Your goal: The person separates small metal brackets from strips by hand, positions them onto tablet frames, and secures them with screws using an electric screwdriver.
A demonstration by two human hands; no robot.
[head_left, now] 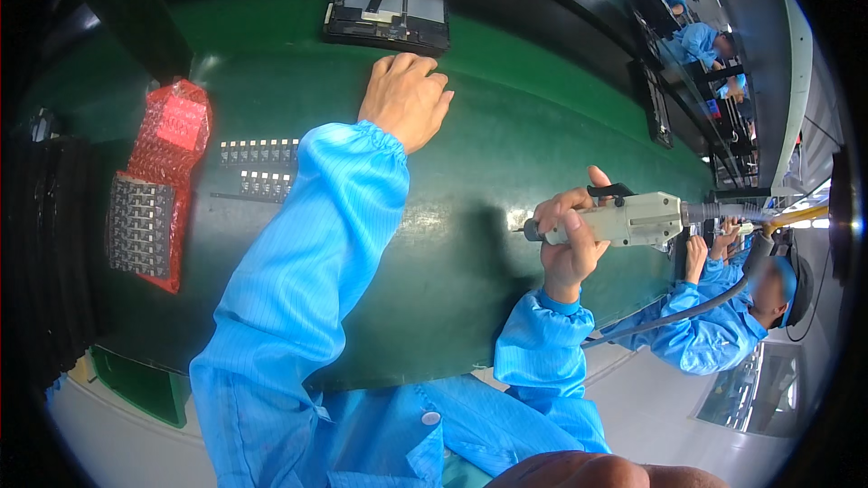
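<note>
My right hand (570,239) is wrapped round a pale electric screwdriver (633,220) with a black lever. The screwdriver lies nearly level above the green bench, its tip pointing left and its cable running off to the right. My left hand (404,101) is at the near edge of an opened tablet-like device (387,0) at the back of the bench. Its fingers are bent and slightly apart, with nothing visible in them. Whether the fingertips touch the device I cannot tell. The device shows a grey inner panel with black strips.
Rows of small dark parts (259,152) lie left of my left forearm. Further left, a sheet of small parts (142,226) rests on red bubble wrap (172,131). Another dark device (653,104) stands at the back right. A co-worker in blue (714,321) sits close on the right.
</note>
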